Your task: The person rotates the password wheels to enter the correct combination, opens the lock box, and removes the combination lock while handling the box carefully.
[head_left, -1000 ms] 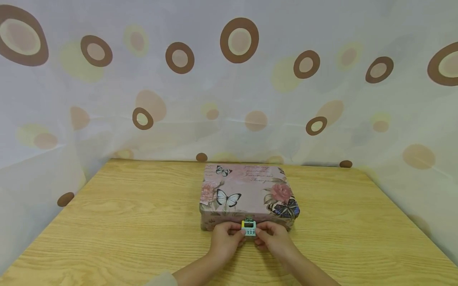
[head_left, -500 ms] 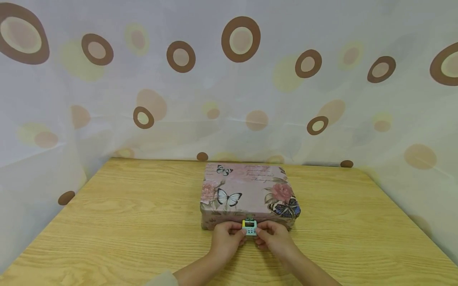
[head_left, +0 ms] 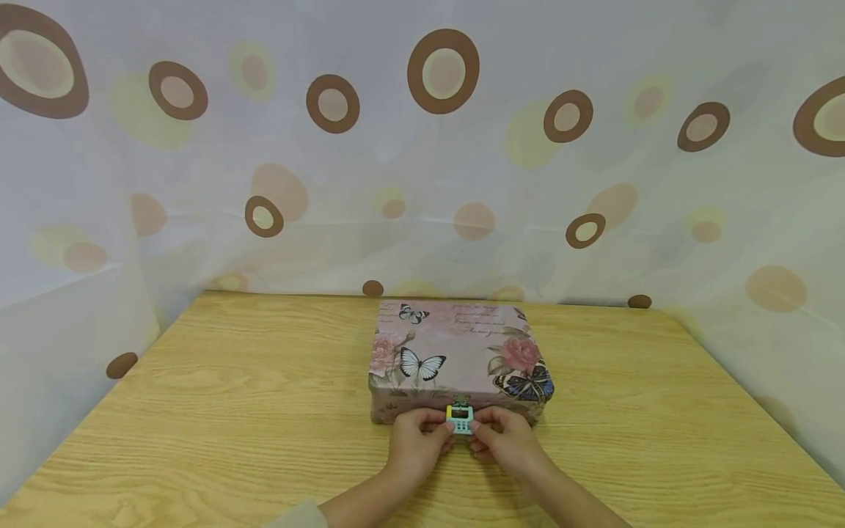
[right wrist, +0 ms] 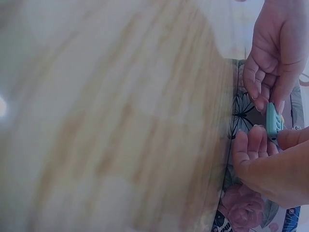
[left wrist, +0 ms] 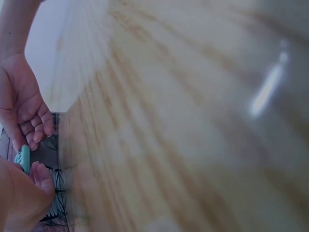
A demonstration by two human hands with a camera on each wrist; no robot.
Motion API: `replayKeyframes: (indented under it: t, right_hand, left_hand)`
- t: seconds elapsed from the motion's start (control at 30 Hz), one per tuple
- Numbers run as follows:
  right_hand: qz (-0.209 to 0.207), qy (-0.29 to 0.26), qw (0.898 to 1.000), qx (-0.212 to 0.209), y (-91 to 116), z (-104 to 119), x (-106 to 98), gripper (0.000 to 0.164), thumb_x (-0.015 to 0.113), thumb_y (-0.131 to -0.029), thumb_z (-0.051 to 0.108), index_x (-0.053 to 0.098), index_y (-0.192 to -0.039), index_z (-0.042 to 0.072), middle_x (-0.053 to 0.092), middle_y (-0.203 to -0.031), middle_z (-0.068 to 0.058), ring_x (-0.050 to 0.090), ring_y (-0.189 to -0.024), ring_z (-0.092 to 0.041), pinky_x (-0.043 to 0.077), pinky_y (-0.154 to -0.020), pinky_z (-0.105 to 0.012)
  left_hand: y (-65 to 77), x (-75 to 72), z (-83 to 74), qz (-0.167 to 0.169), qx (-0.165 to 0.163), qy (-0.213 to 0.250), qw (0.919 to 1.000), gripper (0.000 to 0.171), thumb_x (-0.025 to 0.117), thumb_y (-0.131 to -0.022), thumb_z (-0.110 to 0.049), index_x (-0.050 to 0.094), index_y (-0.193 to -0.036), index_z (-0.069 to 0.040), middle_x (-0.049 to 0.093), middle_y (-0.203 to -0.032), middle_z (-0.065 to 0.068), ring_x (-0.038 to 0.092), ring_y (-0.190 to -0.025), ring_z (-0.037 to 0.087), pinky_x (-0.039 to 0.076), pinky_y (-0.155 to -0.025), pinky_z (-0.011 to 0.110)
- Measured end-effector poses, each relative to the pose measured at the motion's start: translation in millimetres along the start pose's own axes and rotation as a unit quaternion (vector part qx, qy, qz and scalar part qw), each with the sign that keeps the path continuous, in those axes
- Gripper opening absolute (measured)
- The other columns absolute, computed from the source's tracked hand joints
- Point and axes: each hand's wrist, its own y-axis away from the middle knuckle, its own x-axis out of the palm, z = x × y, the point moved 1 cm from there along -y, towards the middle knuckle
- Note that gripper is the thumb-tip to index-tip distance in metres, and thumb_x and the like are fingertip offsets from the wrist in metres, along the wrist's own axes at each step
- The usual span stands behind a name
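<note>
A small mint-green combination padlock with a yellow corner and a row of dials sits at the front of a pink floral box. Its top end is up at the metal clasp on the box's front. My left hand pinches the padlock's left side between thumb and forefinger. On the opposite side, the thumb and fingers of my right hand pinch it too. In the right wrist view the padlock shows edge-on between both hands. The box lid, printed with butterflies and roses, is down.
The box stands on a light wood-grain table, toward its back edge. Behind and along both sides hangs a pale curtain with brown rings and dots.
Both hands keep their hold on the padlock at the box's front with almost no movement. The whole head view shifts only slightly.
</note>
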Motion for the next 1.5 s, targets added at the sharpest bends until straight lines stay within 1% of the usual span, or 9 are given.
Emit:
replayKeyframes:
  t: [0.23, 0.4, 0.63, 0.83, 1.07, 1.37, 1.5]
  right_hand:
    - [0.009, -0.005, 1.000, 0.004, 1.2, 1.0, -1.1, 0.020, 0.049, -0.092, 0.003, 0.053, -0.103, -0.014, 0.059, -0.076, -0.006, 0.056, -0.066, -0.011, 0.054, -0.063, -0.026]
    - [0.017, -0.012, 1.000, 0.009, 0.1, 0.0, -1.7, 0.022, 0.049, -0.093, 0.004, 0.052, -0.105, -0.014, 0.058, -0.077, -0.006, 0.056, -0.068, -0.011, 0.055, -0.064, -0.027]
    - [0.052, -0.024, 0.998, 0.010, -1.2, -2.0, -3.8, 0.028, 0.050, -0.093, 0.007, 0.048, -0.110, -0.016, 0.058, -0.082, -0.006, 0.056, -0.072, -0.011, 0.056, -0.067, -0.027]
    - [0.064, -0.035, 0.997, 0.015, -1.2, -1.7, -4.3, 0.027, 0.050, -0.093, 0.007, 0.048, -0.109, -0.015, 0.059, -0.081, -0.004, 0.056, -0.073, -0.010, 0.056, -0.068, -0.025]
    - [0.076, -0.041, 0.996, 0.010, -2.0, -1.8, -4.1, 0.025, 0.049, -0.093, 0.006, 0.048, -0.107, -0.015, 0.059, -0.079, -0.003, 0.056, -0.071, -0.009, 0.056, -0.067, -0.024]
    - [0.072, -0.052, 0.996, 0.015, -2.8, -3.4, -2.3, 0.022, 0.049, -0.094, 0.005, 0.049, -0.104, -0.014, 0.058, -0.077, -0.001, 0.056, -0.068, -0.009, 0.056, -0.066, -0.023]
    - [0.063, -0.044, 0.997, 0.017, -2.0, -2.3, -1.2, 0.020, 0.049, -0.094, 0.005, 0.049, -0.103, -0.014, 0.058, -0.076, -0.002, 0.055, -0.067, -0.008, 0.055, -0.064, -0.023]
  left_hand:
    - [0.1, -1.3, 1.5, 0.002, -0.004, 0.004, 1.0000, 0.013, 0.061, -0.083, 0.005, 0.061, -0.089, 0.017, 0.065, -0.073, 0.018, 0.064, -0.065, 0.015, 0.059, -0.062, 0.026]
    - [-0.3, -1.5, 2.0, 0.004, -0.005, 0.007, 1.0000, 0.013, 0.061, -0.083, 0.006, 0.061, -0.089, 0.017, 0.066, -0.073, 0.018, 0.064, -0.065, 0.014, 0.059, -0.062, 0.027]
    - [-1.4, -1.7, 3.5, 0.007, -0.004, 0.004, 1.0000, 0.013, 0.061, -0.083, 0.005, 0.061, -0.089, 0.017, 0.066, -0.073, 0.019, 0.063, -0.065, 0.014, 0.059, -0.061, 0.026]
    - [-2.5, -1.9, 4.9, 0.008, -0.005, 0.001, 1.0000, 0.014, 0.061, -0.083, 0.005, 0.061, -0.090, 0.017, 0.066, -0.073, 0.019, 0.063, -0.065, 0.014, 0.059, -0.061, 0.027]
    - [-2.2, -2.2, 3.9, 0.011, -0.008, 0.000, 0.9999, 0.014, 0.061, -0.083, 0.005, 0.061, -0.091, 0.017, 0.066, -0.073, 0.018, 0.063, -0.065, 0.013, 0.059, -0.061, 0.028]
    - [-1.2, -2.9, 2.3, 0.019, -0.011, -0.005, 0.9998, 0.016, 0.061, -0.083, 0.005, 0.062, -0.093, 0.018, 0.066, -0.073, 0.017, 0.062, -0.066, 0.012, 0.059, -0.061, 0.025]
    - [-1.7, -3.0, 2.5, 0.019, -0.009, -0.008, 0.9997, 0.015, 0.061, -0.084, 0.005, 0.062, -0.092, 0.017, 0.066, -0.073, 0.017, 0.063, -0.066, 0.013, 0.059, -0.061, 0.025]
